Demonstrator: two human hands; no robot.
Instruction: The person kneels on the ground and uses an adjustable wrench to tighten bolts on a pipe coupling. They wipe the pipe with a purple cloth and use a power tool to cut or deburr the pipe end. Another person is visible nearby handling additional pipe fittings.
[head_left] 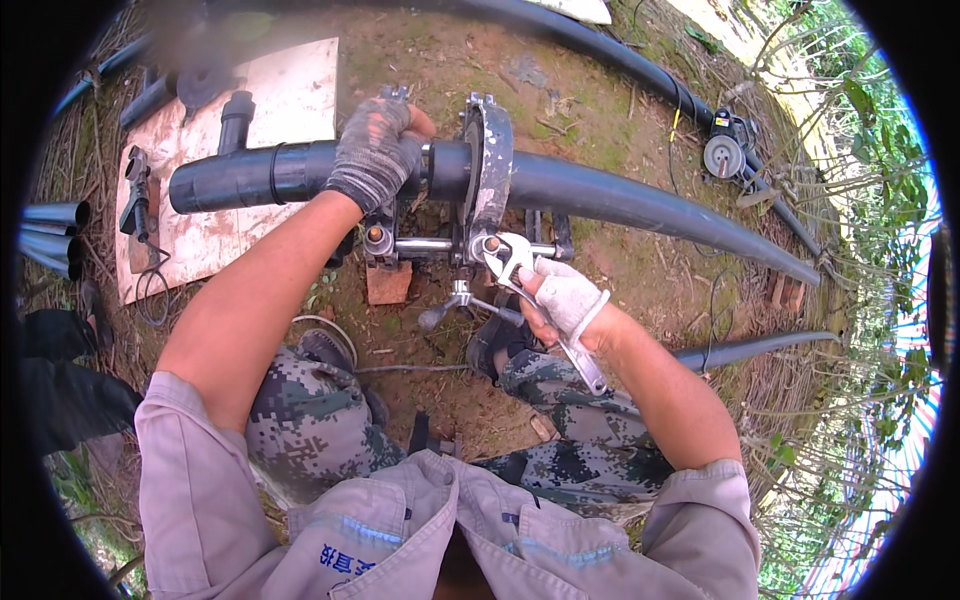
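1. Silver wrench (512, 258) in your right hand (565, 300), and you've got it closed: white-gloved fingers wrap the handle, which slants down past your palm.
2. Up at the wrench's head, the jaws stand a little apart at the bolt (492, 244), low on the near side of the metal clamp ring (492, 165). Whether they bite tight, I cannot tell.
3. Over to your left hand (378, 155), in its striped grey glove: it lies curled across the left black pipe (305, 170), close to the pipe's right end. Your fingertips are partly hidden, so how firmly you grip, I cannot tell.
4. Just right of that hand, the clamp ring circles the right black pipe (620, 200), which runs off to your right.
5. Below your left hand, a brick (388, 283) sits beneath the frame's silver rod (425, 245); left of it lies a pale board (290, 90).
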